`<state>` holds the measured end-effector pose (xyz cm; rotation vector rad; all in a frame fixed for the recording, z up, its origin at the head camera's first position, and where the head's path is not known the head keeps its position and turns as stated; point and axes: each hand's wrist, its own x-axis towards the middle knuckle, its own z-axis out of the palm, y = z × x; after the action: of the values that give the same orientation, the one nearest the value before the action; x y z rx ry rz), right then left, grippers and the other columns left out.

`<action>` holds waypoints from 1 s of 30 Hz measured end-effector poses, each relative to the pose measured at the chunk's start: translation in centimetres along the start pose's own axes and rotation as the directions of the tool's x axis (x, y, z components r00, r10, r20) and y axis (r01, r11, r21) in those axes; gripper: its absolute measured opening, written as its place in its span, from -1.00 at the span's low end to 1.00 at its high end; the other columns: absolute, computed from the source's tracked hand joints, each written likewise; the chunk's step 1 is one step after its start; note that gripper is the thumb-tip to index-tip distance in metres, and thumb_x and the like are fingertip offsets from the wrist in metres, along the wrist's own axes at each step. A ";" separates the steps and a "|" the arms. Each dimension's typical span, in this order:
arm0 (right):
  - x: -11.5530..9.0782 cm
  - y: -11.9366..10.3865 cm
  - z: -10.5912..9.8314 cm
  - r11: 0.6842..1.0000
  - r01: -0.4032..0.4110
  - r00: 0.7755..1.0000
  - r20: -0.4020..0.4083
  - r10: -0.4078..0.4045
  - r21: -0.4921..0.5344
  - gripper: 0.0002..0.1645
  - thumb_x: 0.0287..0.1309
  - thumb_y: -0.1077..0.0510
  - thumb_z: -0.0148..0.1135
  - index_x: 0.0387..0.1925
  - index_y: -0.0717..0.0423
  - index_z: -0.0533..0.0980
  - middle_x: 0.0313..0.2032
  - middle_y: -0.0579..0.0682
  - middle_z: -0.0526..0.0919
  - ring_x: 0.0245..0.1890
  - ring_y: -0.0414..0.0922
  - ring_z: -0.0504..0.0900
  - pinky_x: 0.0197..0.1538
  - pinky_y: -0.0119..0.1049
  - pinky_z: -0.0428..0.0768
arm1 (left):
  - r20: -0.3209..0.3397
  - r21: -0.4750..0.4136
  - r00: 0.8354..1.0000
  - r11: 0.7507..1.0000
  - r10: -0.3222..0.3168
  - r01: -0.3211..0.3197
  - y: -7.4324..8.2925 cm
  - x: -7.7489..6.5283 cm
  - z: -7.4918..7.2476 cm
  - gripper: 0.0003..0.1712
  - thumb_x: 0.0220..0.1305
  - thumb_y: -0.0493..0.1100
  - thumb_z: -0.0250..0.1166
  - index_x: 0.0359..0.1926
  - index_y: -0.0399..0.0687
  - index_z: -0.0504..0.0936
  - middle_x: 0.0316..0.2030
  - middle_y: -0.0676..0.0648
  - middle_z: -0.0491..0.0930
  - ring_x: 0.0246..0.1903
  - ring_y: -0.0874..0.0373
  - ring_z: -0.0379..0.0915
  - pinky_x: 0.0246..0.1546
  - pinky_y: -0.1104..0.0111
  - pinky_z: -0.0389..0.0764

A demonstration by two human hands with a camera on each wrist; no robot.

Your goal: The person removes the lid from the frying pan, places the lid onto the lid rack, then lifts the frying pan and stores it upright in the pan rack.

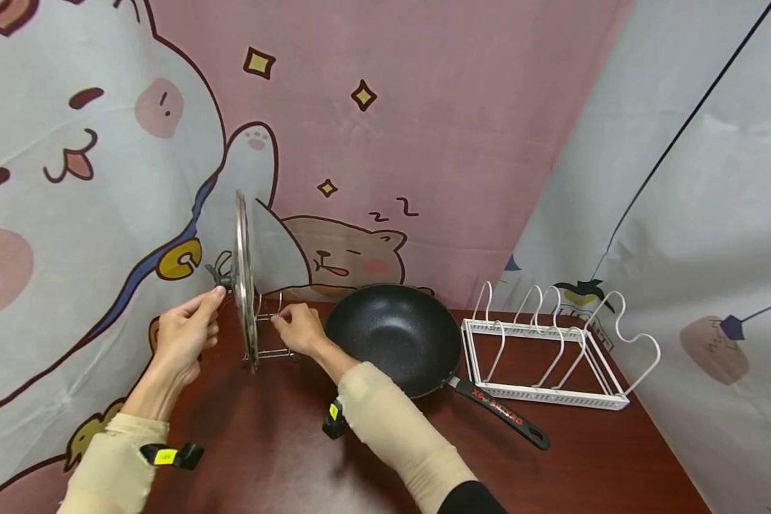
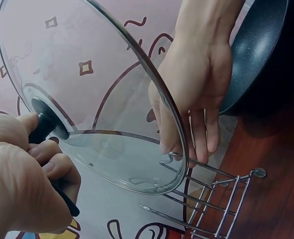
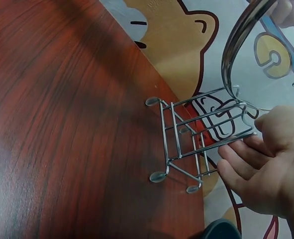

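My left hand (image 1: pixel 183 335) pinches the dark knob (image 2: pixel 47 119) of a glass lid (image 1: pixel 247 285), which stands on edge, nearly upright. The lid's metal rim (image 2: pixel 149 64) comes down at the upper end of a small silver wire rack (image 3: pixel 164 137). My right hand (image 1: pixel 302 328) holds that rack by its upper wires, thumb on one side and fingers on the other. In the right wrist view the rack shows round feet near the tabletop. Seen from the head, the lid partly hides the rack.
A black wok (image 1: pixel 392 335) sits right of the rack, under my right forearm, its handle (image 1: pixel 501 414) pointing front right. Farther right stands a white rack (image 1: pixel 552 395) with curved dividers. A printed curtain (image 1: pixel 456 143) hangs behind the reddish-brown table (image 1: pixel 283 457).
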<state>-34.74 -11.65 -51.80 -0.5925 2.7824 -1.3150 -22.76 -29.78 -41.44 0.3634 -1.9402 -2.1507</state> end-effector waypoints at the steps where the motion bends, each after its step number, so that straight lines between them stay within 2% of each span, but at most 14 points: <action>1: 0.4 0.3 0.5 1.000 -0.007 1.000 -0.017 0.007 -0.005 -0.71 0.63 -0.09 0.32 -0.04 -0.04 0.83 -0.15 -0.13 0.89 -0.04 -0.14 0.81 0.05 -0.20 0.75 | 0.001 0.000 1.000 1.000 0.002 -0.002 0.0 0.0 0.0 -0.73 0.49 0.19 0.52 -0.28 0.20 0.83 -0.63 0.21 0.36 -0.66 0.37 0.22 -0.61 0.48 0.34; 5: 2.1 2.5 3.1 1.000 -0.028 0.995 -0.094 0.026 -0.014 -0.71 0.60 -0.20 0.34 -0.18 -0.21 0.83 -0.25 -0.25 0.85 -0.15 -0.23 0.76 -0.04 -0.25 0.71 | 0.008 -0.005 1.000 1.000 0.006 -0.006 0.0 0.0 0.1 -0.72 0.50 0.19 0.52 -0.30 0.19 0.83 -0.64 0.20 0.35 -0.66 0.38 0.21 -0.61 0.47 0.32; 7: 2.5 2.8 3.4 0.999 -0.047 0.994 -0.101 0.049 0.014 -0.72 0.56 -0.20 0.39 -0.23 -0.21 0.82 -0.29 -0.24 0.84 -0.15 -0.21 0.77 0.00 -0.25 0.72 | 0.012 -0.007 1.000 1.000 0.005 -0.005 0.0 0.0 0.1 -0.72 0.50 0.19 0.52 -0.30 0.19 0.82 -0.63 0.20 0.36 -0.66 0.38 0.21 -0.61 0.47 0.32; 11: 2.9 3.1 3.8 0.998 -0.054 0.990 -0.127 0.057 0.022 -0.72 0.51 -0.17 0.46 -0.33 -0.17 0.78 -0.39 -0.22 0.78 -0.22 -0.19 0.73 -0.04 -0.24 0.70 | 0.014 -0.010 1.000 1.000 0.002 -0.002 0.0 0.1 0.0 -0.72 0.51 0.19 0.51 -0.28 0.19 0.82 -0.63 0.20 0.36 -0.65 0.37 0.21 -0.61 0.46 0.32; 18: 1.7 0.9 1.9 0.999 -0.043 0.994 -0.100 0.041 -0.018 -0.64 0.58 -0.16 0.40 -0.40 -0.16 0.75 -0.43 -0.22 0.80 -0.28 -0.20 0.74 -0.12 -0.23 0.71 | 0.006 0.001 1.000 1.000 -0.017 0.017 0.2 0.4 -0.4 -0.72 0.48 0.22 0.52 -0.28 0.20 0.84 -0.64 0.19 0.37 -0.63 0.36 0.25 -0.59 0.48 0.38; 24: 2.0 1.0 1.9 0.999 -0.045 0.995 -0.089 0.043 -0.025 -0.63 0.59 -0.14 0.38 -0.41 -0.18 0.73 -0.43 -0.24 0.81 -0.30 -0.23 0.74 -0.09 -0.25 0.72 | 0.015 0.001 1.000 1.000 -0.020 0.020 0.2 0.9 -0.5 -0.69 0.48 0.22 0.52 -0.31 0.19 0.82 -0.65 0.19 0.37 -0.64 0.37 0.25 -0.60 0.49 0.39; 30: 0.0 -1.7 -0.6 0.999 -0.041 0.998 -0.054 0.039 -0.032 -0.65 0.61 -0.03 0.38 -0.39 -0.06 0.75 -0.41 -0.18 0.84 -0.26 -0.14 0.78 -0.06 -0.19 0.74 | 0.017 0.012 1.000 1.000 -0.023 0.022 -0.2 1.5 -0.8 -0.66 0.49 0.22 0.52 -0.35 0.17 0.79 -0.64 0.18 0.37 -0.64 0.36 0.25 -0.61 0.49 0.38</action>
<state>-34.24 -12.19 -50.16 -0.5073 2.8475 -1.2990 -23.90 -30.97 -41.73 0.3719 -1.9682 -2.1639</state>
